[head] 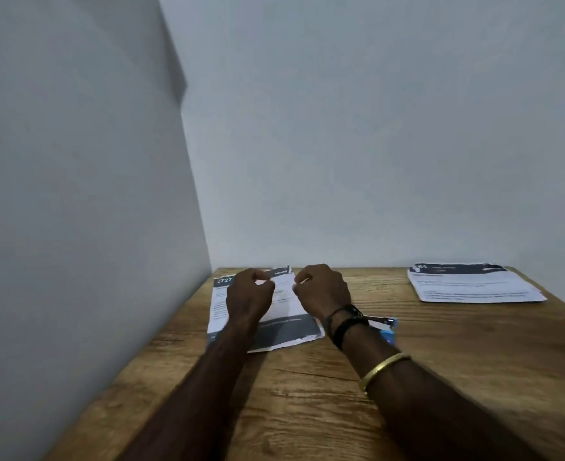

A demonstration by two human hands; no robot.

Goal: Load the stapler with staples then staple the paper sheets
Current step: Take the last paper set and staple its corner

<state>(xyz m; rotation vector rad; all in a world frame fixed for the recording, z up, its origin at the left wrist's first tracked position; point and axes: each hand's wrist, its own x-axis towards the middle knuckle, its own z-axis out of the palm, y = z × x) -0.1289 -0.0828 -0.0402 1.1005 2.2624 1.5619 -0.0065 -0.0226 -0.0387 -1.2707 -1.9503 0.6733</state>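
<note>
two hands over the paper by the corner

both hands reach out over a pile of paper sheets (291, 331) that lies flat on the far left part of the wooden surface (307, 410), close to where the two walls (374, 128) meet. the top sheet has a dark band at its near end and another at its far end.

the left hand (249, 294) is above the left half of the pile. its fingers are curled in, with the thumb close to the first finger. i cannot tell if it holds anything.

the right hand (321, 291) is above the right edge of the pile, fingers curled too. i cannot tell if it grips the paper or only hangs over it. this arm wears black bands (344, 324) at the wrist and a gold bangle (384, 366) nearer to the elbow.

just right of that wrist lies a shiny metal and blue thing that looks like the stapler (382, 320). a small blue thing (387, 336) sits just near of it, half hidden by the arm. it may be a box, but what is inside does not show.

a second pile of paper (474, 287) lies far right, well apart from the hands.
</note>
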